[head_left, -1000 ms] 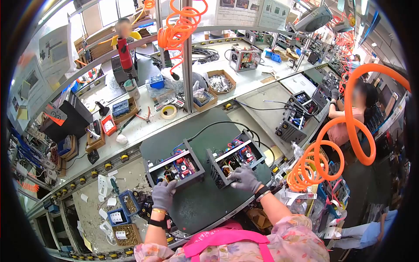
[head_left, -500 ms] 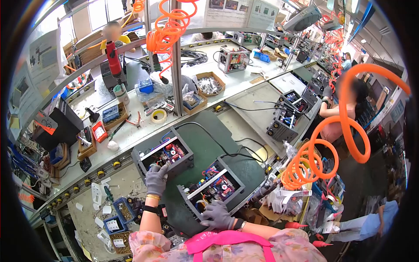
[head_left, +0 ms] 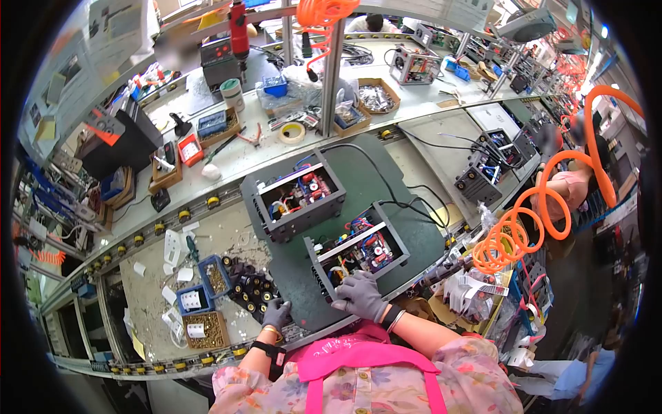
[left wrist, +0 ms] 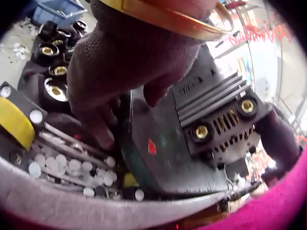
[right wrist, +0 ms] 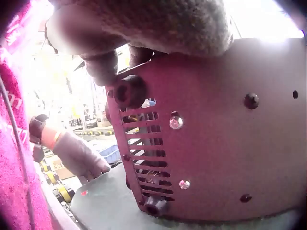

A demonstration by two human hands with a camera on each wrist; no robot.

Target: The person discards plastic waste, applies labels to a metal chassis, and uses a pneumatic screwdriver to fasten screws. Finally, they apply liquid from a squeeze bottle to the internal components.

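Note:
Two open-topped black units with exposed wiring, a left unit (head_left: 303, 224) and a right unit (head_left: 321, 279), sit on a dark green board (head_left: 296, 276). My gloved right hand (head_left: 360, 297) grips the right unit's near edge; in the right wrist view its fingers (right wrist: 103, 67) bend over the rim of the slotted casing (right wrist: 211, 129). The gloved left hand (head_left: 277, 314) is off the units, low at the board's near left edge beside black round fittings (head_left: 254, 290). In the left wrist view, its loosely bent fingers (left wrist: 103, 129) point down alongside the board; their tips are partly hidden.
Blue bins (head_left: 195, 299) and a box of small parts (head_left: 205, 331) lie left of the board. A black cable (head_left: 376, 165) runs behind the units. Orange coiled hose (head_left: 514, 238) hangs at the right. A tape roll (head_left: 292, 132) sits on the far bench.
My left hand has left the left unit and come down to the board's near left edge. The right unit has been turned and shifted left and nearer, with my right hand on it.

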